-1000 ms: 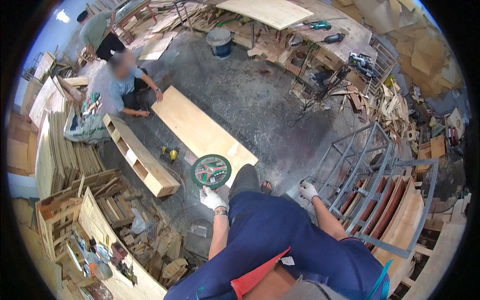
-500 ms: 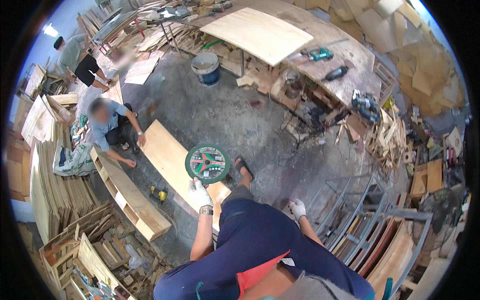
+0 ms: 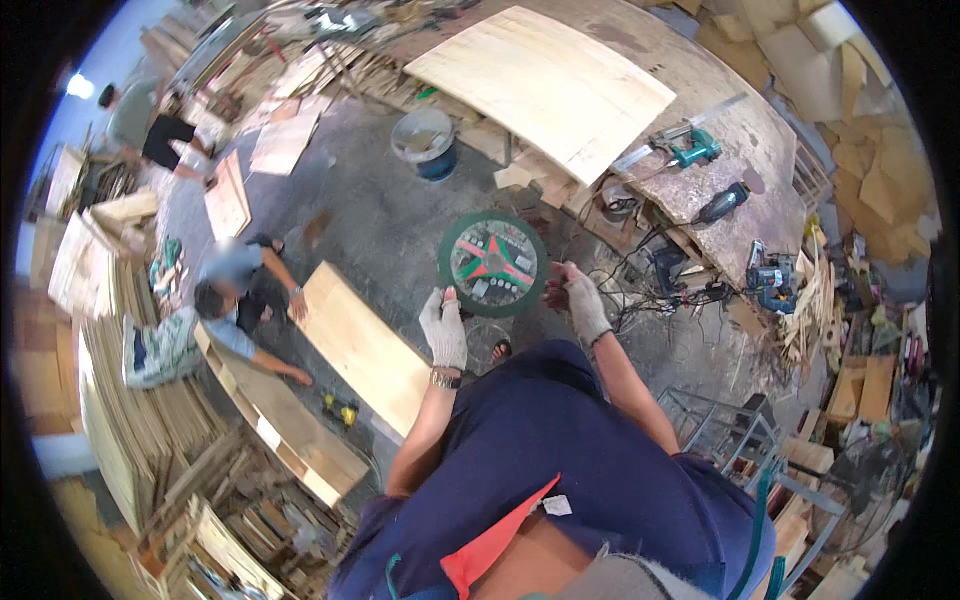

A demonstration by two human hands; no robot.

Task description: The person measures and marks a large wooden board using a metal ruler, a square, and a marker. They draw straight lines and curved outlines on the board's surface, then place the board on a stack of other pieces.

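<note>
A round cutting disc with a green rim and a red-and-green label faces me in front of my body. My left hand, in a pale glove with bare fingertips, grips its lower left edge. Beside the disc's right edge is my right hand, gloved the same way. Its fingers are apart and point toward the rim; I cannot tell whether they touch it. Below and to the left, a long wooden board lies at an angle.
A co-worker crouches at left, one hand on the board, beside a box-like wooden piece. A yellow drill lies between them. At right, a workbench holds a grinder and other power tools. A bucket stands ahead.
The disc and my left hand have moved right. My right hand has come up from low by the metal frame to the disc's right side. The view has turned slightly.
</note>
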